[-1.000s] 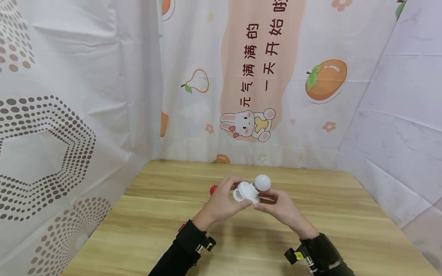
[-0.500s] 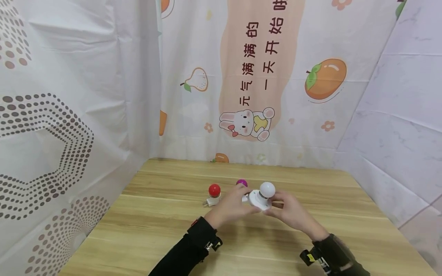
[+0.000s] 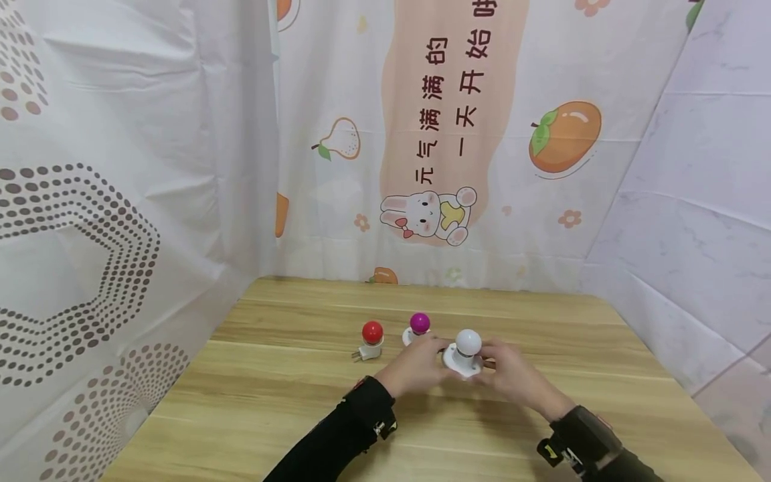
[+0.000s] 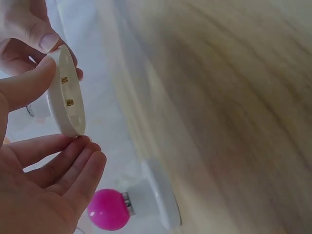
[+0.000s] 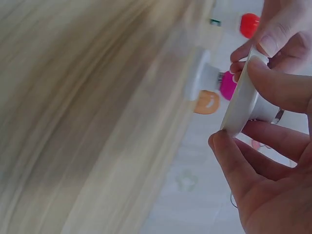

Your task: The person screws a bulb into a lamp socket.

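Observation:
Between both hands is a white round lamp holder [image 3: 460,363] with a white bulb [image 3: 468,342] upright in it. My left hand [image 3: 418,367] grips the holder's left rim, and my right hand [image 3: 512,375] grips its right rim. In the left wrist view the hollow underside of the lamp holder [image 4: 73,100] shows brass screw terminals, with the thumb and fingertips at its edge. The right wrist view has the same lamp holder [image 5: 241,105] pinched at its rim, above the wooden table [image 5: 63,122].
Behind my left hand a magenta bulb [image 3: 419,323] stands in a white round holder [image 3: 407,337]. Farther left is a red bulb [image 3: 373,332] in a white plug-in socket [image 3: 369,351]. Printed curtains [image 3: 337,221] enclose the table's back and sides.
Both hands have moved right and lower with the lamp holder, which has turned from tilted to upright. The magenta bulb and the red bulb's socket have come into sight.

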`<action>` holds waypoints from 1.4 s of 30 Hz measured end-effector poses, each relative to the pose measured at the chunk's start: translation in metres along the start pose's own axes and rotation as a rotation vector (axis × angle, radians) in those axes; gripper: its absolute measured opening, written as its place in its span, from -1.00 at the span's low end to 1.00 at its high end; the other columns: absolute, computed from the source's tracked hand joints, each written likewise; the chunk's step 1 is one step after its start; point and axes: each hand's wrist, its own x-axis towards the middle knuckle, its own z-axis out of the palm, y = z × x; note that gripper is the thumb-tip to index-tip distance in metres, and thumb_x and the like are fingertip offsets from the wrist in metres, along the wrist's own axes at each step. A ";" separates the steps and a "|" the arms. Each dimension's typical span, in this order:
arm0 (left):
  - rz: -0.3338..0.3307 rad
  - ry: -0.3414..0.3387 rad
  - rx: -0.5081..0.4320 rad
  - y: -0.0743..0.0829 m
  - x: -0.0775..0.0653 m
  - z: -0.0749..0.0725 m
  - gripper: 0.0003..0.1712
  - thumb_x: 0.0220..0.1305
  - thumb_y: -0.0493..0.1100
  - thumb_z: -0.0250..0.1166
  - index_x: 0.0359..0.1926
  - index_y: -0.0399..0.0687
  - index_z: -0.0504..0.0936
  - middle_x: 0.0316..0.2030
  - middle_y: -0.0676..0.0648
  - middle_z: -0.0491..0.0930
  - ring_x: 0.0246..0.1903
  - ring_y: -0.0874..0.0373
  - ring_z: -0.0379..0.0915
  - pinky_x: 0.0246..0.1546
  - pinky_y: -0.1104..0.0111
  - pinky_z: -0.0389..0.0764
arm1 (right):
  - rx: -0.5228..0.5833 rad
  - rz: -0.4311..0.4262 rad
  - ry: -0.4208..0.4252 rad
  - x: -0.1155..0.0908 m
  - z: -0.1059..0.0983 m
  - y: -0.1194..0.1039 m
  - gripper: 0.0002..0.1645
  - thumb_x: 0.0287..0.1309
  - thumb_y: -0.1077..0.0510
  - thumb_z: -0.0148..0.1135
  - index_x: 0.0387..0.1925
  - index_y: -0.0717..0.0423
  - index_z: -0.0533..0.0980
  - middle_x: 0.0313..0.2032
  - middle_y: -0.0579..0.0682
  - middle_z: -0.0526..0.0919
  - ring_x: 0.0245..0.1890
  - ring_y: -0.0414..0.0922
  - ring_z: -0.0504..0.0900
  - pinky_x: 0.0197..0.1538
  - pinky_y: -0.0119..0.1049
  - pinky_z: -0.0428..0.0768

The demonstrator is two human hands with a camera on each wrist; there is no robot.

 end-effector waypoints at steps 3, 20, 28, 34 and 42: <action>0.020 -0.022 -0.012 -0.002 0.005 0.004 -0.44 0.15 0.08 0.54 0.13 -0.04 0.69 -0.06 0.12 0.67 -0.03 0.26 0.49 0.00 0.43 0.53 | -0.046 -0.006 -0.014 0.000 0.001 0.005 -0.62 -0.10 0.32 0.60 -0.17 0.30 0.69 -0.06 0.21 0.67 -0.05 0.17 0.66 -0.09 -0.13 0.73; -0.016 -0.111 -0.048 -0.008 0.017 0.029 -0.71 0.03 -0.09 0.63 -0.29 -0.12 0.75 -0.52 0.16 0.53 -0.54 0.34 0.30 -0.49 0.54 0.38 | -0.104 0.054 -0.084 -0.006 0.011 0.023 -0.64 -0.22 0.20 0.67 -0.31 0.14 0.69 -0.28 -0.08 0.67 -0.24 -0.10 0.60 -0.20 -0.26 0.62; 0.003 -0.109 0.088 -0.004 0.023 0.032 -0.74 -0.02 -0.06 0.63 -0.45 -0.04 0.70 -0.60 0.19 0.43 -0.57 0.34 0.25 -0.55 0.54 0.32 | -0.087 0.118 -0.099 -0.008 0.011 0.024 -0.64 -0.23 0.19 0.68 -0.34 0.16 0.68 -0.30 -0.06 0.65 -0.27 -0.10 0.59 -0.22 -0.28 0.61; -0.023 -0.101 0.140 -0.001 0.027 0.035 -0.70 -0.03 -0.01 0.65 -0.44 -0.04 0.72 -0.61 0.18 0.44 -0.55 0.32 0.27 -0.52 0.52 0.33 | -0.097 0.146 -0.086 -0.008 0.013 0.028 -0.66 -0.26 0.23 0.67 -0.37 0.16 0.68 -0.33 -0.06 0.64 -0.31 -0.12 0.56 -0.25 -0.27 0.59; -0.064 -0.084 0.264 0.008 0.034 0.034 -0.64 -0.03 0.06 0.65 -0.48 -0.05 0.70 -0.58 0.15 0.47 -0.48 0.29 0.32 -0.40 0.51 0.36 | -0.114 0.161 -0.059 -0.003 0.016 0.037 -0.68 -0.25 0.24 0.67 -0.41 0.15 0.66 -0.37 -0.07 0.65 -0.33 -0.13 0.57 -0.26 -0.24 0.59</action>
